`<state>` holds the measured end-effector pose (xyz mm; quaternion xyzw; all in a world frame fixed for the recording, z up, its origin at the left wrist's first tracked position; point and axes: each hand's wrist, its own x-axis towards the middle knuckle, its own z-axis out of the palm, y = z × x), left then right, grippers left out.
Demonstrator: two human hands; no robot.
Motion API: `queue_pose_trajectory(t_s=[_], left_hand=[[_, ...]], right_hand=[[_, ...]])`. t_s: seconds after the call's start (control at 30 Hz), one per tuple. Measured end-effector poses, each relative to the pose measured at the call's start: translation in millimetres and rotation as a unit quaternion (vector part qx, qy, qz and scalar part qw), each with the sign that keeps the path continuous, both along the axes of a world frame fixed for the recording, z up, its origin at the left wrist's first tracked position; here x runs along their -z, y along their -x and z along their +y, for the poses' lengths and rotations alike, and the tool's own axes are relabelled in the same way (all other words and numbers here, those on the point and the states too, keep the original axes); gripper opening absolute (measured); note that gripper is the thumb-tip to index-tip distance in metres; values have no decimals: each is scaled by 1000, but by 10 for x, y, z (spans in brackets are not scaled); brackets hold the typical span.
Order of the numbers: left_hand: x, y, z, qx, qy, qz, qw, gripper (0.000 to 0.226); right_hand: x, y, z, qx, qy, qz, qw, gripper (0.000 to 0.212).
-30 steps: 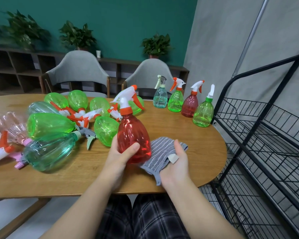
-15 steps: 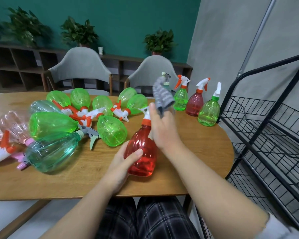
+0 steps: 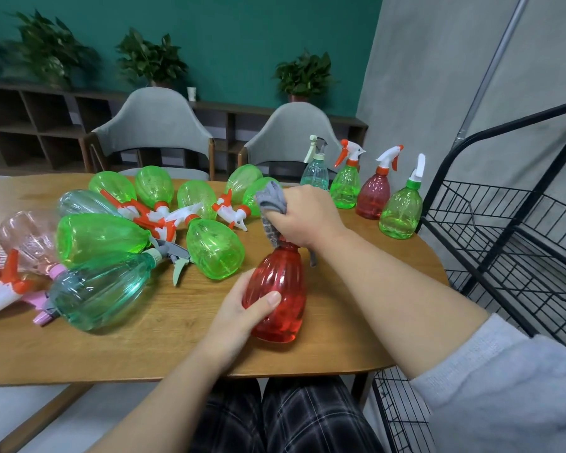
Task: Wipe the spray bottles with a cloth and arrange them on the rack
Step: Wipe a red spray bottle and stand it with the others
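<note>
Red spray bottle (image 3: 280, 291) upright on desk (image 3: 164, 341) near front edge; L hand (image 3: 239, 308) grip round its belly, R hand (image 3: 303, 217) grip clutching grey cloth (image 3: 270, 199) over nozzle. Wire rack (image 3: 504, 243) at R, beside desk.

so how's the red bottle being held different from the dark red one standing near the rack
The red bottle is gripped by the left hand; the dark red bottle stands untouched.
The red bottle's top is wrapped in the grey cloth held by the right hand; the dark red bottle's white and orange trigger shows.
Both are upright, ribbed and translucent.
</note>
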<state>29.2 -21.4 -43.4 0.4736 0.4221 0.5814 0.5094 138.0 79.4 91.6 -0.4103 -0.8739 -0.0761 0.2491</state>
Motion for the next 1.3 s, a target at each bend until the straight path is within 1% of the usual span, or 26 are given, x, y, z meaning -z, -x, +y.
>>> queue_pose_trajectory(t_s=[0.07,0.13,0.17,0.23,0.3,0.37,0.4,0.43,0.5,0.57,0.63,0.67,0.7,0.73,0.77,0.8,0.83,0.87,0.9,0.93,0.97,1.03,1.13,1.2,1.3], left_hand=[[-3,9,-7,6,1,-3,1000,74],[-6,12,-9,8,-1,-11,1000,83],[-7,9,-8,9,-2,-10,1000,83],[-7,7,-3,12,-4,-14,1000,75],[1,5,8,12,-8,-13,1000,76],[14,7,11,12,-8,-4,1000,80],[15,8,4,11,-6,-5,1000,78],[16,12,2,12,-5,-6,1000,75],[15,19,3,18,-3,-3,1000,74],[13,16,1,20,-1,-5,1000,84],[6,9,-7,18,2,-16,1000,96],[7,15,-7,16,4,-17,1000,96],[7,18,-9,17,4,-18,1000,92],[5,22,-14,21,2,-18,1000,88],[4,25,-14,24,1,-16,1000,87],[4,27,-12,25,0,-13,1000,90],[3,25,-8,24,2,-12,1000,95],[4,23,-7,20,3,-16,1000,97],[-1,17,-9,16,3,-22,1000,97],[-1,17,-12,12,1,-26,1000,97],[3,15,-11,9,0,-25,1000,96],[4,15,-14,7,-4,-17,1000,93],[21,24,-22,7,0,-15,1000,88],[32,33,-24,8,1,-19,1000,88],[26,25,-27,3,4,-31,1000,92]], right_hand=[[-5,10,31,10,-4,11,1000,46],[0,13,22,8,-6,29,1000,47],[11,10,22,2,-4,40,999,48],[35,-26,28,-8,18,80,997,51],[68,-93,62,-14,68,167,984,53],[97,-164,115,5,108,264,959,56],[117,-194,140,22,115,282,952,56],[135,-223,155,39,116,277,953,56],[160,-256,164,74,99,236,964,54],[154,-265,149,91,77,212,970,53],[153,-268,121,99,67,208,971,52],[157,-269,104,102,69,216,969,51],[173,-266,92,99,84,246,960,51],[184,-264,74,95,112,306,941,50],[187,-265,66,95,152,394,901,49],[163,-259,38,98,198,497,839,45],[139,-252,9,110,253,578,768,42],[146,-250,-14,125,307,620,712,42],[179,-241,-41,138,353,620,687,44],[244,-228,-67,145,381,597,691,49],[315,-211,-92,146,391,572,706,54],[426,-182,-138,136,367,549,738,58],[474,-186,-126,124,328,537,767,55],[475,-200,-120,128,328,544,762,56],[559,-251,-155,131,385,561,721,68]])
